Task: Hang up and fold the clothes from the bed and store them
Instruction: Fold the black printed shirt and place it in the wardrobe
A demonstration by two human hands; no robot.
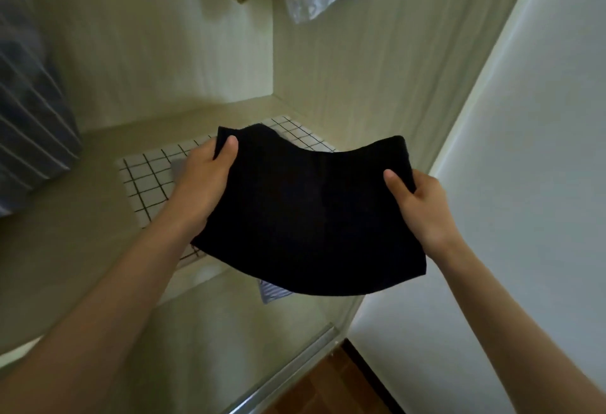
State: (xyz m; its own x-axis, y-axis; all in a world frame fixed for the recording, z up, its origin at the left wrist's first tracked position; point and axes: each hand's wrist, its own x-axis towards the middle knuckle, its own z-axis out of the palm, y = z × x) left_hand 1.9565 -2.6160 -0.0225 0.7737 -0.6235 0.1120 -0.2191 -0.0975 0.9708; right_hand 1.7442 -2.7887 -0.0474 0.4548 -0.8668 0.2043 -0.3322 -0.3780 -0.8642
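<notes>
A pale, wood-grained wardrobe interior (360, 62) is seen, its back and side panels meeting in a corner above a shelf (69, 249) of the same tone. A white wall or door panel (541, 151) is seen at the right, and a metal sliding rail (295, 367) is fitted along the wardrobe's lower front edge. Brown wooden flooring (331, 387) is shown beside the rail.
</notes>
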